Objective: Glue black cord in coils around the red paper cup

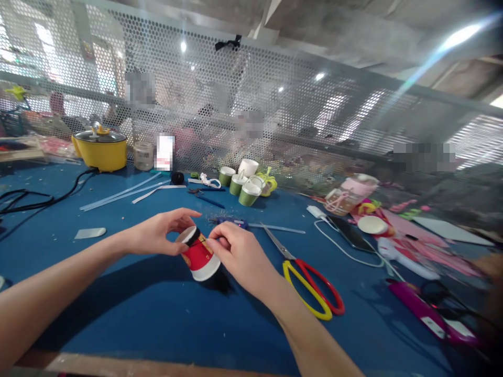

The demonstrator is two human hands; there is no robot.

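Note:
A small paper cup (199, 257), wrapped in red with gold marks and a black band, is tilted above the blue table between my hands. My left hand (167, 230) curves round its far left side, thumb at the rim. The thumb and fingers of my right hand (238, 254) are pinched together against the cup's right side, by the black band. Whether a thin strand is in that pinch is too small to tell. Just beyond my right hand lies a blue glue gun (230, 222) with a clear glue stick. Large scissors (308, 280) with red and yellow handles lie to the right.
Green-wrapped cups (250, 192) stand in a group at the back. A yellow electric pot (101, 149), a jar (143, 156) and a lit phone screen (164, 152) line the back left. At right are a dark phone (351, 234), a cable and a purple power strip (430, 314).

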